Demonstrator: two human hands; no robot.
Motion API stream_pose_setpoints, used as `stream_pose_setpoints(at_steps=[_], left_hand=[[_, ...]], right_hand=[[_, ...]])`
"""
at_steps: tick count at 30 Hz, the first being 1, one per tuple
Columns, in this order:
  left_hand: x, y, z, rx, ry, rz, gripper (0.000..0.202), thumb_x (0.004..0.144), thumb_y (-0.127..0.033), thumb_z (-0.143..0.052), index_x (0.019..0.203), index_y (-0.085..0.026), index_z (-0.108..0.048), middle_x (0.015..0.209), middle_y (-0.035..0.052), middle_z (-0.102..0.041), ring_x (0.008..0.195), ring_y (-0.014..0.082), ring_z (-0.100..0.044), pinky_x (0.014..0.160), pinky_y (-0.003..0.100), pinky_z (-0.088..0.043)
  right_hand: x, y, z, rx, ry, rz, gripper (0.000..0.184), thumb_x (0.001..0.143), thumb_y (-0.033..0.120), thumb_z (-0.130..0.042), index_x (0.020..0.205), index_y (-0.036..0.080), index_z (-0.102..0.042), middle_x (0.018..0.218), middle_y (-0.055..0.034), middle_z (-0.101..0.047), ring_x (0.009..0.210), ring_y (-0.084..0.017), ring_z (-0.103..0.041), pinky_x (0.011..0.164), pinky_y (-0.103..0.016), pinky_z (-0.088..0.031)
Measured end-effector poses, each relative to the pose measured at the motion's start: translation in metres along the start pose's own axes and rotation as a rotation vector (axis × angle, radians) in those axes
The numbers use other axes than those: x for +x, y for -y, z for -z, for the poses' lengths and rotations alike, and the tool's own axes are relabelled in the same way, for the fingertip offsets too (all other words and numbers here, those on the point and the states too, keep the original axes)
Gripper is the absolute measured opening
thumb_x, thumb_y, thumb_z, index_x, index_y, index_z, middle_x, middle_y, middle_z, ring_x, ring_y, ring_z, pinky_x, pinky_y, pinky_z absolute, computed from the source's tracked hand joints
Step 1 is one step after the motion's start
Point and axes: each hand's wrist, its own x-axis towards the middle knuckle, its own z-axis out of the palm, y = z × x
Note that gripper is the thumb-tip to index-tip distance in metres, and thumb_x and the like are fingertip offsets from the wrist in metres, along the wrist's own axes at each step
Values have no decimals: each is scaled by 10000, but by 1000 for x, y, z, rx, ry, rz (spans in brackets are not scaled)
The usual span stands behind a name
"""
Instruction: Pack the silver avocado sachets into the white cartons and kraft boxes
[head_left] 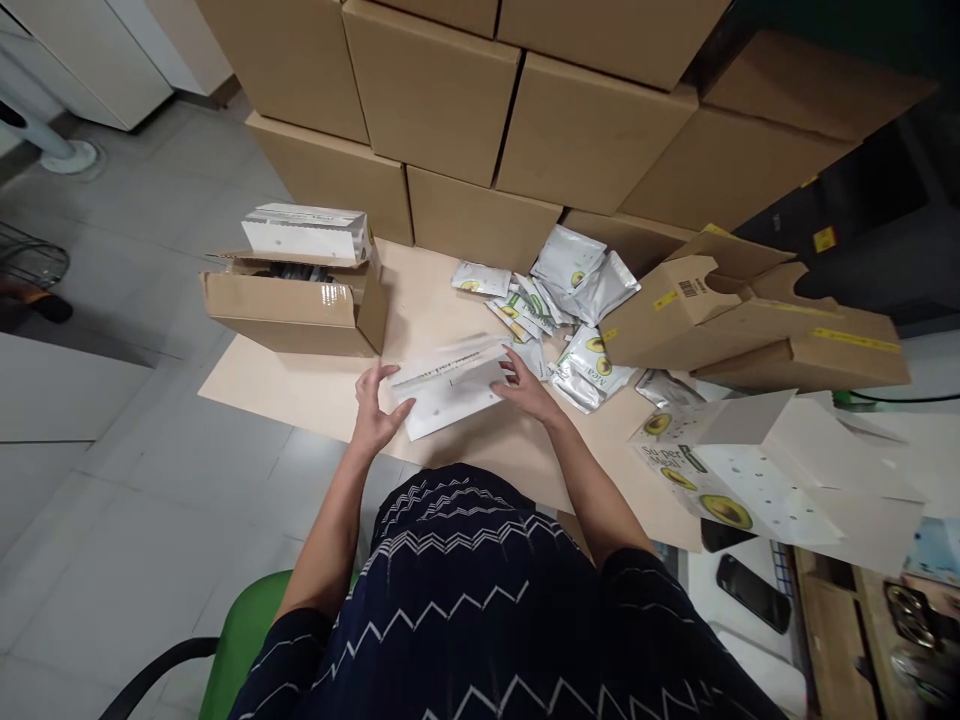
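Note:
A white printed carton (454, 402) lies on the table in front of my body, slightly tilted in view. At its left end, my left hand (375, 408) has its thumb and fingers spread around the edge. My right hand (531, 388) grips the opposite end, thumb on the near side and fingers on the top edge. Just beyond the right hand, silver sachets with avocado prints (589, 362) lie in a loose pile. The inside of the carton is hidden from view.
An open brown box (281, 315) stands at the left, with another white carton (304, 238) behind it. Large cardboard boxes (435, 90) are stacked at the back. To the right are a cut-out cardboard box (675, 310), avocado-printed cartons (772, 480) and a dark phone (754, 593).

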Motion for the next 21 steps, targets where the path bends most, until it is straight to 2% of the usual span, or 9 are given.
stream_pose_setpoints(at_steps=[2,3,5,8,10,13,16,18,21], left_hand=[[-5,-5,6,126,32,-138,489,891,-357,-632,1372,-297,-565,1299,84,-631,1354,297,-399,1154,544,-288],[-8,-7,9,173,56,-183,366,902,-315,-597,1264,-296,-650,1294,73,-637,1353,299,-388,1151,545,-286],[-15,-11,13,226,97,-215,314,905,-253,-548,1175,-291,-704,1327,64,-619,1362,307,-367,1143,554,-289],[-27,-18,15,230,155,-150,365,918,-257,-507,1234,-301,-684,1466,62,-499,1409,330,-308,1145,588,-279],[-35,-25,11,193,189,-62,378,944,-314,-487,1285,-310,-652,1559,57,-365,1447,340,-267,1163,603,-260],[-44,-38,-1,100,183,152,403,966,-427,-485,1328,-292,-601,1609,68,-209,1489,338,-232,1186,583,-273],[-49,-51,-15,-4,173,336,496,957,-505,-502,1401,-284,-495,1595,105,-195,1503,326,-239,1142,551,-381],[-54,-55,-19,-31,155,362,517,966,-516,-485,1421,-275,-452,1584,129,-230,1510,318,-229,1129,546,-402],[-67,-53,-12,-28,115,351,495,986,-500,-452,1427,-278,-436,1581,131,-264,1514,304,-220,1177,553,-330]], right_hand=[[-1,-4,2,-31,1,46,983,781,423,-708,1608,264,-201,1538,-158,-392,1324,-276,-478,1113,-483,-387],[-2,-5,3,-45,10,64,951,795,426,-695,1605,282,-217,1545,-146,-386,1327,-271,-475,1113,-482,-387],[-3,-5,7,-54,50,88,862,832,427,-652,1592,299,-266,1548,-121,-394,1314,-258,-490,1117,-478,-383],[-5,-1,16,-12,125,84,717,879,429,-583,1552,297,-371,1540,-84,-427,1323,-247,-497,1111,-457,-404],[-4,3,22,37,157,29,646,905,460,-547,1521,308,-425,1543,-61,-434,1355,-254,-474,1061,-432,-467],[0,7,24,85,163,-123,696,918,579,-514,1548,320,-374,1535,-76,-442,1289,-272,-536,901,-407,-578],[7,8,15,38,144,-205,812,858,671,-567,1555,308,-362,1538,-98,-431,1206,-290,-576,738,-384,-627],[10,10,7,-11,144,-184,785,841,666,-593,1517,303,-429,1502,-90,-472,1174,-285,-585,692,-359,-629],[10,16,-11,-58,170,-171,719,865,613,-593,1498,301,-452,1377,-91,-577,1060,-258,-630,667,-333,-622]])
